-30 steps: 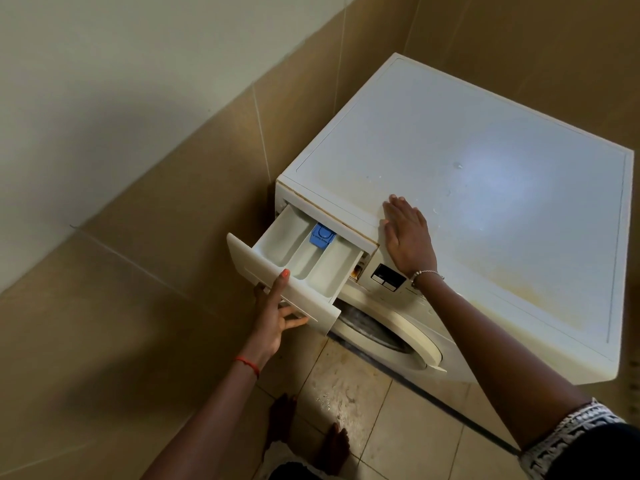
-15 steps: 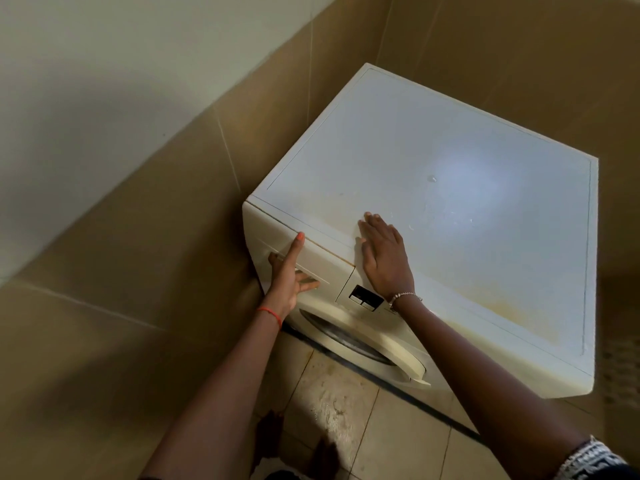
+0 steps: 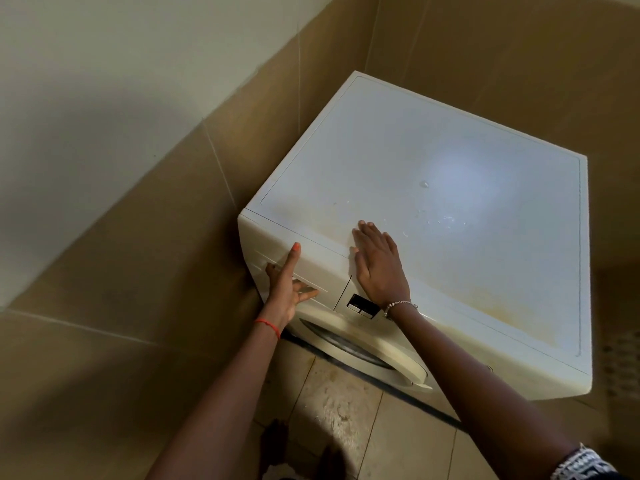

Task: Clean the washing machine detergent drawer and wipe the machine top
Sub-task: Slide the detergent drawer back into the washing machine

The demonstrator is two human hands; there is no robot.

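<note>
1. The white plastic detergent drawer (image 3: 304,268) is sitting flush in the upper left of the white front-loading washing machine (image 3: 433,348), so its compartments are lying hidden.
2. The left hand (image 3: 287,282) is pressing against the drawer front, thumb pointing up the panel and fingers (image 3: 306,292) curling into the handle recess, where their tips are going out of sight; it is gripping nothing.
3. The right hand (image 3: 377,265) is lying flat, fingers together and extended, palm down on the front edge of the white, yellow-stained machine top (image 3: 450,188), holding nothing.
4. The round door (image 3: 363,344) is showing only partly, below both wrists.
</note>
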